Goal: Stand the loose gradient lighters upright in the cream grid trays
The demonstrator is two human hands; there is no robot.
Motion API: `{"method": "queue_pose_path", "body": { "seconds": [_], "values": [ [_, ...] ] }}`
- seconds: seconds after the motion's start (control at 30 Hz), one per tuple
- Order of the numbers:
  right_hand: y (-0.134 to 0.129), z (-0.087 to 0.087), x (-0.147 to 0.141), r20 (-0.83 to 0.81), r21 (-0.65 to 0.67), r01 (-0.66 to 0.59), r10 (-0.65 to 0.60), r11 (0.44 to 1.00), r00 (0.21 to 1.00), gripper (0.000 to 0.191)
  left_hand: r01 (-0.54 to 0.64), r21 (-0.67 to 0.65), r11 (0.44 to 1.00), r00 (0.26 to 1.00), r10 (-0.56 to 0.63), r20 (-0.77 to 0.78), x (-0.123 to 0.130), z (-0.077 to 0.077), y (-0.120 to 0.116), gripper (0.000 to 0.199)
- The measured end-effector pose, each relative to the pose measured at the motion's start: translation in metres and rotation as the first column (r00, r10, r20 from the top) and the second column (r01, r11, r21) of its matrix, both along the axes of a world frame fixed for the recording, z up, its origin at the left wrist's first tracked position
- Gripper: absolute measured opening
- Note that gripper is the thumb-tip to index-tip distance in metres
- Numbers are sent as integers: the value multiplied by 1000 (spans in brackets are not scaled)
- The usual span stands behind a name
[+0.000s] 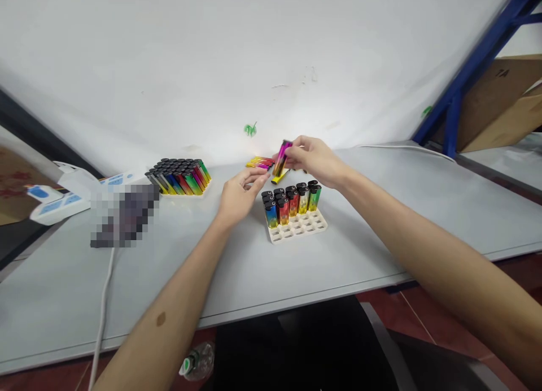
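Principal risk, in the inspector's judgement: the purple-and-yellow lighter point(282, 159) could slip or twist, since its casing looks glossy and only the fingertips of the right hand point(315, 158) bear on it. A second risk is a knock to the standing lighters point(293, 201), which would come from the right hand dipping too low above them. The loose lighters point(259, 161) could be scattered if the left fingertips strayed farther out.

Position: the lighter is pinched between right thumb and fingers, tilted, its lower end near the left fingertips. The left hand point(239, 194) is half curled; whether its fingertips touch the lighter or pinch anything cannot be told (the lighter is blurred there). The loose lighters lie just beyond the left fingertips. The white rack point(298, 231) sits nearer the body than both sets of fingers, its nearest slots unfilled.
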State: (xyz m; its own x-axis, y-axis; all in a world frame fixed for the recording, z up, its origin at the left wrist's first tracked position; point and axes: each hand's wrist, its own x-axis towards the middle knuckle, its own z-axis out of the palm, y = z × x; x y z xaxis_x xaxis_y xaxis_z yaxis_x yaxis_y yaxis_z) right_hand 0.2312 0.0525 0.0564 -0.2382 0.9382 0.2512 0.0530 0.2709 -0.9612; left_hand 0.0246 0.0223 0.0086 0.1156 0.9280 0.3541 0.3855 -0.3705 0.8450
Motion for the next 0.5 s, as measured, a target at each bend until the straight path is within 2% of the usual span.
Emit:
{"method": "queue_pose_path", "body": {
  "seconds": [0.1,0.17,0.23,0.27,0.3,0.4,0.5],
  "values": [
    [7,-9,17,-196,-79,151,-164,985,967,15,-103,27,994,959,106,-263,-4,-6,3,28],
    [11,-16,32,-224,-162,255,-287,953,932,15,-110,61,992,894,126,-430,-6,-11,6,28],
    [13,-22,45,-217,-265,293,-353,918,910,8,-81,73,994,840,107,-532,-8,-14,9,30],
    [12,-25,51,-208,-310,290,-362,905,909,4,-70,67,995,820,96,-564,-9,-14,10,31],
    [10,-28,55,-197,-340,280,-359,898,912,8,-63,59,996,805,85,-587,-10,-15,11,32],
    [2,-35,63,-126,-328,269,-324,906,938,18,-28,33,999,782,42,-622,-11,-15,11,37],
    [-8,-39,66,-72,-318,234,-270,919,960,7,0,22,1000,783,14,-622,-13,-15,10,39]
  ]
}}
